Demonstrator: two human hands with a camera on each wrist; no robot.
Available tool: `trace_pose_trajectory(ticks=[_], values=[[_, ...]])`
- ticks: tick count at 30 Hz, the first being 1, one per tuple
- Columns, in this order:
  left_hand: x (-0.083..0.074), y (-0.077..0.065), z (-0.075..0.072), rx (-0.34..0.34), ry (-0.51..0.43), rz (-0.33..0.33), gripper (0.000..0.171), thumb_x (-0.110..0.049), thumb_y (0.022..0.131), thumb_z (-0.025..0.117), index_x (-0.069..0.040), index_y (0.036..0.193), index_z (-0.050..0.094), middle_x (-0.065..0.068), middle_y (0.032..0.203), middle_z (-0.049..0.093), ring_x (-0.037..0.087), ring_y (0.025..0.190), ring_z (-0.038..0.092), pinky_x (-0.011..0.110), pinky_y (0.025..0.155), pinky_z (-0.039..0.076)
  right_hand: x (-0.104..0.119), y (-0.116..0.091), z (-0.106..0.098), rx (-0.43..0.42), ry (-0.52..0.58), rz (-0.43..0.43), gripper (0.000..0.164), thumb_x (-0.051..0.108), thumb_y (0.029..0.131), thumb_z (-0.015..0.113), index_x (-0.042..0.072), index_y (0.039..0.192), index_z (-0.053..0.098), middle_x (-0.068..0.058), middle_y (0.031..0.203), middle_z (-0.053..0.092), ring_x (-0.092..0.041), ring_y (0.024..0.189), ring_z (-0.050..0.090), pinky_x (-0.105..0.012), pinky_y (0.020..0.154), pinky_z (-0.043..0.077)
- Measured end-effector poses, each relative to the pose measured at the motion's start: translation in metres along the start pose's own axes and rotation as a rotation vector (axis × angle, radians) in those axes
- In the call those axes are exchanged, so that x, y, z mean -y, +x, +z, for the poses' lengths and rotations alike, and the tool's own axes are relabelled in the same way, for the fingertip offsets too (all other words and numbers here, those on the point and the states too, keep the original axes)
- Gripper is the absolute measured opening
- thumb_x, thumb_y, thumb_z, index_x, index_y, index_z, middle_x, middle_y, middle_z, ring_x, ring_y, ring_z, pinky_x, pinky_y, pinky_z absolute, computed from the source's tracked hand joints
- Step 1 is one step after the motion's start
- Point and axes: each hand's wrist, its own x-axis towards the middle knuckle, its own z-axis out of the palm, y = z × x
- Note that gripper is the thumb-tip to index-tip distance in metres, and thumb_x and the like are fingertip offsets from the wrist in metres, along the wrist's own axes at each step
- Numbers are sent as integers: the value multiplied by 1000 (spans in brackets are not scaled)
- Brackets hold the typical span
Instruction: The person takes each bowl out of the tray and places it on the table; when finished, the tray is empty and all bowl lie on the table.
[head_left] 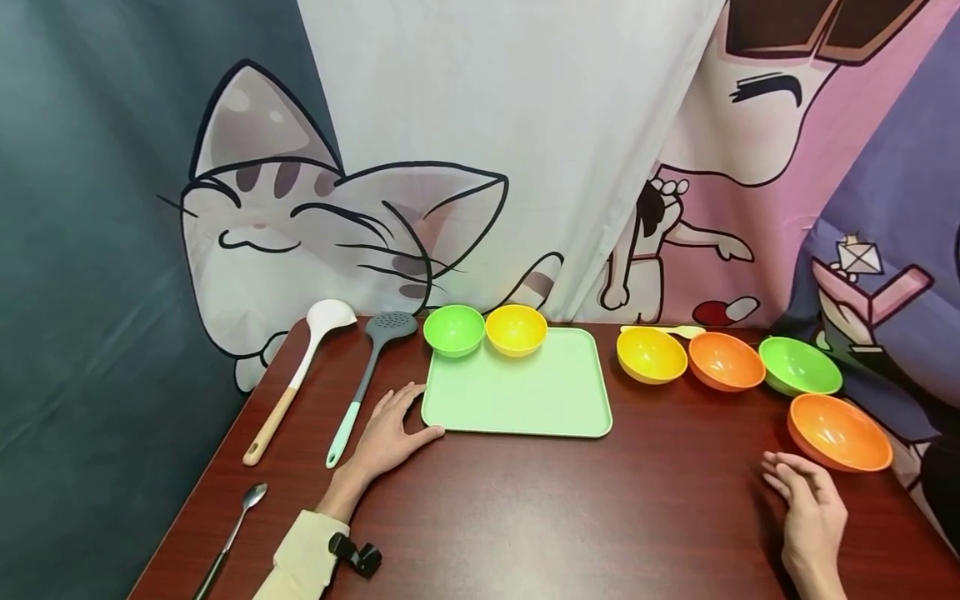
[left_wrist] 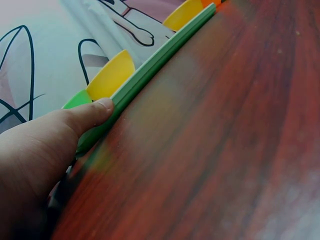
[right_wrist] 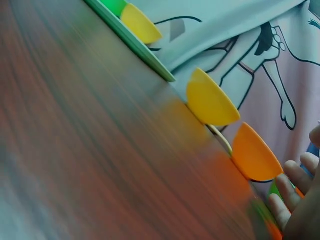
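Observation:
My left hand (head_left: 392, 429) lies at the near left corner of a light green tray (head_left: 517, 404), thumb touching its front edge and fingers spread along its left side. In the left wrist view the thumb (left_wrist: 95, 112) rests against the tray's rim. On the tray's back part stand a green bowl (head_left: 454, 332) and a yellow bowl (head_left: 517, 331), side by side. Over the right of the table, my right hand (head_left: 813, 512) has loosely bent fingers and holds nothing. Its fingertips are just in front of the nearer orange bowl (head_left: 840, 433).
Right of the tray stand another yellow bowl (head_left: 652, 356), a second orange bowl (head_left: 726, 362) and a second green bowl (head_left: 800, 367), with a pale yellow spoon (head_left: 682, 331) behind. Left lie a white ladle (head_left: 303, 367), a grey skimmer (head_left: 371, 367) and a metal spoon (head_left: 236, 529). A curtain (head_left: 510, 83) hangs behind.

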Motion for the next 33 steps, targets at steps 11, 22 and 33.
trace_pose_trajectory(ticks=[11,22,33], values=[[0,-1,0,1,-1,-2,84,-61,82,73,-17,148,47,4,152,49,24,149,34,50,125,17,-20,-9,31,321,6,-71,16,-14,97,47,-22,108,56,-11,97,76,-16,89,75,-22,78,60],[0,-1,-1,3,1,-12,84,-62,81,73,-17,148,47,4,152,49,24,149,33,48,126,16,-41,-20,80,391,-104,-40,24,-9,98,50,-28,112,48,-9,99,74,-15,92,73,-21,80,60],[-1,-1,0,6,-4,-9,84,-61,82,73,-18,149,47,3,152,49,25,150,33,48,126,16,-60,-27,122,435,-90,-33,28,-7,98,52,-25,118,47,-16,107,69,-18,97,73,-27,79,62]])
